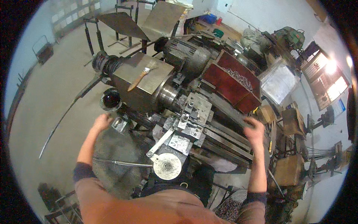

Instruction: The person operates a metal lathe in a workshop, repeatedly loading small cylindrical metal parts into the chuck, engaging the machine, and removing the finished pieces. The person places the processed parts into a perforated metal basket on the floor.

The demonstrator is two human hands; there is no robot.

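Observation:
My left hand [102, 121] is beside the near left end of a lathe, close to a small metal block [120, 124] and below a round dark-mouthed part [110, 99]. Its fingers are curled in, and what they may hold is hidden. My right hand [255, 130] hovers by the right part of the lathe bed [227, 145], fingers and thumb bent but apart, with nothing visible in them. Between my hands are the chuck [168, 95], the tool post [192, 114] and a round handwheel [167, 166] with a long lever [128, 163].
A wooden-handled brush [138, 80] lies on the headstock cover [123, 74]. Behind the bed, a red-brown tray [226, 89] holds many small metal pieces. A long thin rod [59, 124] juts out at the left. More machines [289, 37] stand at the back right.

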